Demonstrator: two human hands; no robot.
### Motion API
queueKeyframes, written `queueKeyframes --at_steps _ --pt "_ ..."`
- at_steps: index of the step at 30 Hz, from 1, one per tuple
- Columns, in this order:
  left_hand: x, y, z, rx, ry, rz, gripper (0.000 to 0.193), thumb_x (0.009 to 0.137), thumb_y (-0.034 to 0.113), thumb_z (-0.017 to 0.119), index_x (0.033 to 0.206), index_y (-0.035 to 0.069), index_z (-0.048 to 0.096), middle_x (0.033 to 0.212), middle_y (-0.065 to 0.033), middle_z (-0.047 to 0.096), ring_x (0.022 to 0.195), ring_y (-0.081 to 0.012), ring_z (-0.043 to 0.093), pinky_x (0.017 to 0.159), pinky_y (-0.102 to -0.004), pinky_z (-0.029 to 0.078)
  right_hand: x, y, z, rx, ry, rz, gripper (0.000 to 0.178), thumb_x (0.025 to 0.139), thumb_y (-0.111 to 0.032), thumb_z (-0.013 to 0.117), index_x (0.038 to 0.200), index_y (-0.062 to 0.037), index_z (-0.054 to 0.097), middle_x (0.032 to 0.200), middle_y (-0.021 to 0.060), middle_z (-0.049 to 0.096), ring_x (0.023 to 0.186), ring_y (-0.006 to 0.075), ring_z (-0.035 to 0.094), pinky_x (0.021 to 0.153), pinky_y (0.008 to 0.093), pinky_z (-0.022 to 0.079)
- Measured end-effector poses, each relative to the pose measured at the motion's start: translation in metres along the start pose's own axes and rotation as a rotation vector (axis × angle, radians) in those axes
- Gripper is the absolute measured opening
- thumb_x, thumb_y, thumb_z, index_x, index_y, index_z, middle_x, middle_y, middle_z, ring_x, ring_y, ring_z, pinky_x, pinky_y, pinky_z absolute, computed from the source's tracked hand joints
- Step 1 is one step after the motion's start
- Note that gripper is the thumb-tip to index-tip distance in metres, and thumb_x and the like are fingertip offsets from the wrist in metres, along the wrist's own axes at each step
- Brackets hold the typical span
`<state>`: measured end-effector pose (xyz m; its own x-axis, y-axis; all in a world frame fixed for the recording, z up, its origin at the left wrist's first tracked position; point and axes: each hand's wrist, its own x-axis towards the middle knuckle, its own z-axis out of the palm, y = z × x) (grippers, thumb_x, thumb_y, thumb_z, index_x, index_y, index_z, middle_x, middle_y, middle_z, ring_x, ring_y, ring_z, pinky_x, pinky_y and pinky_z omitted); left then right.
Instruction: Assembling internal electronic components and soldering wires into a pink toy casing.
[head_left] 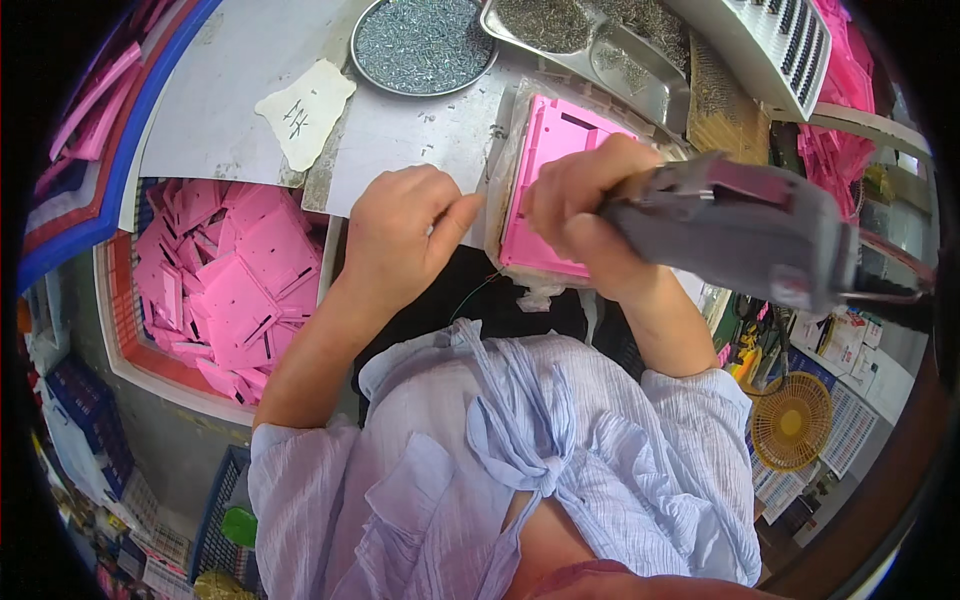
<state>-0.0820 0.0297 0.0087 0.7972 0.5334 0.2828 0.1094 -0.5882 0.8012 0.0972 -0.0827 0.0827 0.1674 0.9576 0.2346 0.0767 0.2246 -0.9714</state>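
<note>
My right hand (590, 205) grips a dark grey electric screwdriver (740, 225), smeared by motion, which stretches off to the right. Beneath that hand lies a pink plastic panel (548, 150) in a fixture wrapped in clear film (497, 225); the tool's tip is hidden. My left hand (405, 225) is curled closed above the table edge, left of the fixture. Whatever its fingers may hold is hidden from view. Ahead of it stands a round metal tray (365, 60) full of small silvery screws (425, 45).
A divided steel tray (668, 100) with screws stands at the back. A white slotted metal device (775, 50) is at the far right. A crate (125, 345) of pink plastic parts (240, 290) sits at the left. A torn paper note (305, 112) lies on the table. A yellow basket (790, 420) is at the right.
</note>
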Motion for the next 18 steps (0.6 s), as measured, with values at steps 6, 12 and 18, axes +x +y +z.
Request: queueKeyframes --at_steps 6,12,18 --pt "-0.002 0.007 0.008 0.039 0.029 0.144 0.019 0.082 0.013 0.077 0.080 0.007 0.059 0.075 -0.0078 0.059 0.072 -0.0304 0.059 0.070 -0.0423 0.043 -0.003 0.011 0.004 -0.167 -0.048 -0.080 0.019 0.090 -0.007 0.067 0.087 -0.0038 0.048 0.063 0.0042 0.049 0.056 0.0166 0.051 0.050 0.0315 0.041" --pt "-0.001 0.015 0.017 -0.029 0.070 0.216 0.013 0.082 0.010 0.076 0.091 0.006 0.067 0.086 -0.0080 0.069 0.080 -0.0277 0.065 0.076 -0.0401 0.047 0.006 -0.018 -0.004 0.339 0.006 -0.125 0.028 0.093 -0.021 0.071 0.099 -0.0004 0.054 0.069 0.0061 0.057 0.061 0.0153 0.054 0.059 0.0337 0.048" --pt "-0.003 0.023 0.019 -0.057 0.047 0.152 0.011 0.083 0.010 0.076 0.091 0.007 0.070 0.086 -0.0076 0.071 0.080 -0.0267 0.066 0.076 -0.0396 0.048 -0.001 -0.029 0.000 0.391 -0.007 -0.136 0.029 0.094 -0.022 0.070 0.101 -0.0011 0.050 0.069 0.0080 0.056 0.062 0.0156 0.053 0.062 0.0333 0.049"
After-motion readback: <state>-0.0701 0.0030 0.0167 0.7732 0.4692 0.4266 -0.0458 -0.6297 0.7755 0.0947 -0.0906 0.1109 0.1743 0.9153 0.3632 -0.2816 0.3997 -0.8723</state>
